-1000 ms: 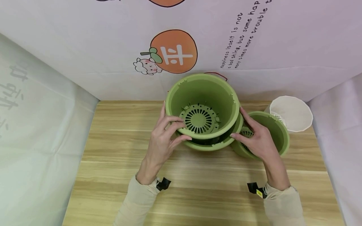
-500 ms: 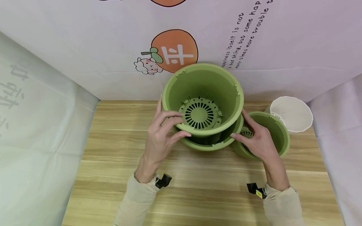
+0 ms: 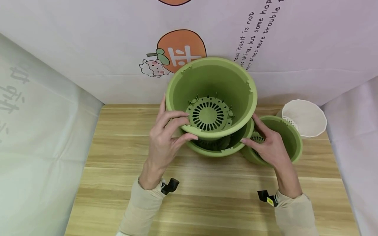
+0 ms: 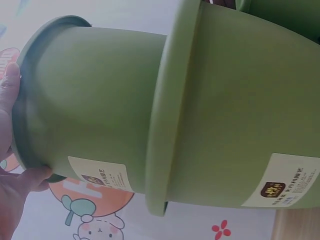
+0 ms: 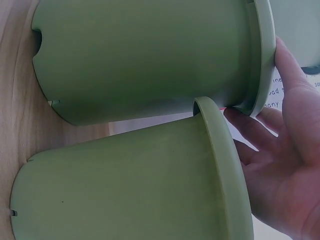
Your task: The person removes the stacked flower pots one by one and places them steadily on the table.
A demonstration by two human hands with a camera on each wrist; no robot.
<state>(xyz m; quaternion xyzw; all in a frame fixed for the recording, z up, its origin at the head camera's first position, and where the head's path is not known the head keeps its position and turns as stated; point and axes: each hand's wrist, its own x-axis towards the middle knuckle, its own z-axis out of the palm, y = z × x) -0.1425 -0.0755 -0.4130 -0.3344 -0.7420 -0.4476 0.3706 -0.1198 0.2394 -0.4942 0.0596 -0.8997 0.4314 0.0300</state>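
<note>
Between my hands, a green plastic flowerpot [image 3: 208, 115] with a slotted bottom is raised partly out of a second green flowerpot [image 3: 203, 151]. My left hand [image 3: 161, 139] grips the upper pot by the left of its rim, thumb at the front and fingertips over the edge. On the right, my right hand [image 3: 270, 144] pinches the rim of the lower pot, which stands on the table. In the left wrist view, a paper label [image 4: 102, 173] shows on the raised pot's side. The lower part of that pot is hidden inside the other.
A third green flowerpot [image 3: 290, 141] stands right beside the lower pot, under my right hand. Behind it, at the back right, is a white basket-like container [image 3: 307, 118]. Printed white cloth [image 3: 127, 82] walls rise behind and beside the wooden table [image 3: 206, 200].
My left hand has lifted the upper pot higher out of the lower one, and its rim looks larger. The right hand and the lower pot have stayed in place.
</note>
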